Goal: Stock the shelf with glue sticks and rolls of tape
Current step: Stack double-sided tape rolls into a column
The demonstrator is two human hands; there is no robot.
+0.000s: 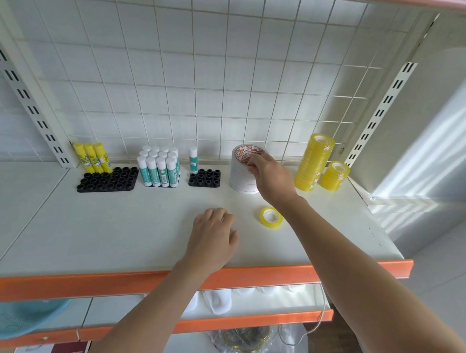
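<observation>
My right hand (269, 175) grips the top rim of a stack of white tape rolls (240, 176) at the back of the white shelf (117, 224), fingers curled into the core. My left hand (213, 237) rests palm down on the shelf, holding nothing. A single yellow tape roll (271, 217) lies flat between my arms. A tall yellow tape stack (314, 164) and a shorter one (334, 176) stand at the right. Three yellow glue sticks (92, 158) stand in a black holder (109, 180). Teal glue sticks (160, 167) fill a second holder. One teal stick (193, 160) stands in a small holder (204, 178).
A wire grid panel (204, 81) backs the shelf, with slotted uprights at both sides. An orange lip (142, 281) edges the shelf front. Below are lower shelves with white items, a blue basket (14, 319) at the left, and a plastic bag (243, 342).
</observation>
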